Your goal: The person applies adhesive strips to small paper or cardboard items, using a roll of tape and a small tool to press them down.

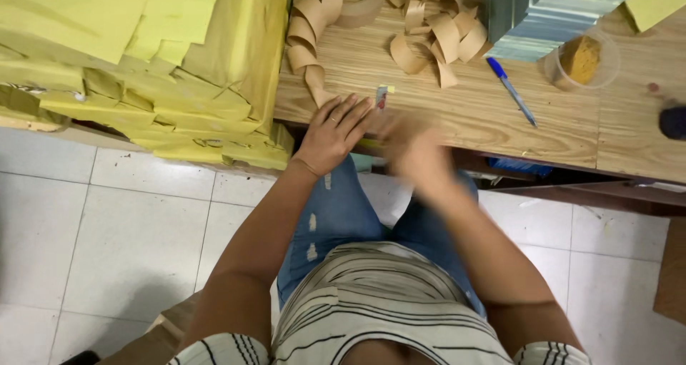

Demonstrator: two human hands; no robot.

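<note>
While the person sits at the near edge of the tabletop (457, 115), the left hand (332, 133) lies flat there, palm down and fingers spread, holding nothing; its fingertips stop just short of a small glue stick (382, 97) lying within easy reach. The right hand (418, 154) is blurred by motion just beside it, so I cannot tell whether its grip is apart or closed on anything. Farther back, curled strips of brown paper tape (436, 33) lie loose in a heap. A blue pen (511, 90) rests to the right, near a clear cup holding a yellow sponge (580, 59). Stacks of yellow paper (143, 65) fill the left side.
</note>
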